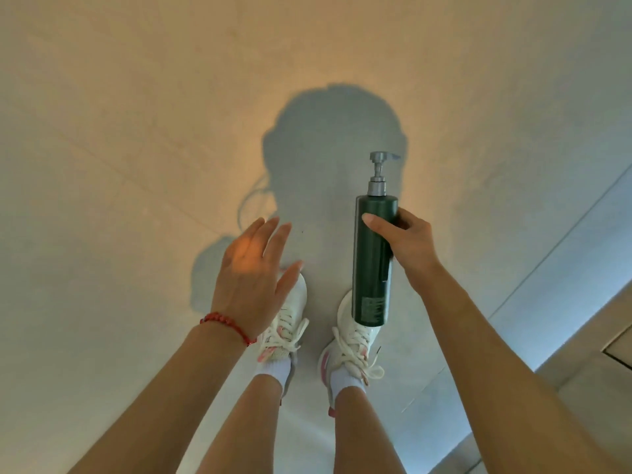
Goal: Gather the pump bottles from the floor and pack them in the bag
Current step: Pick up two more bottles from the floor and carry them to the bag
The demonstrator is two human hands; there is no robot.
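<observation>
I am in the gathering step: my right hand (408,244) is wrapped round the upper body of a tall, dark green plastic pump bottle (372,261), thumb across the front and fingers curled behind it, and the bottle hangs in the air above the pale, smooth floor (136,131), its base showing over the toe of my right white lace-up trainer (352,340). My left hand (253,268) holds nothing; its fingers are straight and spread, palm down, hovering in front of my left white trainer (284,323), with a red beaded bracelet (229,325) at the wrist. The bottle is a slim cylinder with a glossy skin, a small printed label low on its side, and a grey pump head with its nozzle pointing to my right; the pump stem looks raised rather than locked down, though I cannot be sure from this angle. Neither the bag nor any other bottle shows here, so I judge the next move calls for finding the bag and carrying this one over to it. My grip sits high on the body, so the heavy lower end could swing; steadying the base with my free left hand would help when lowering it in, and I would keep pressure off the pump.
</observation>
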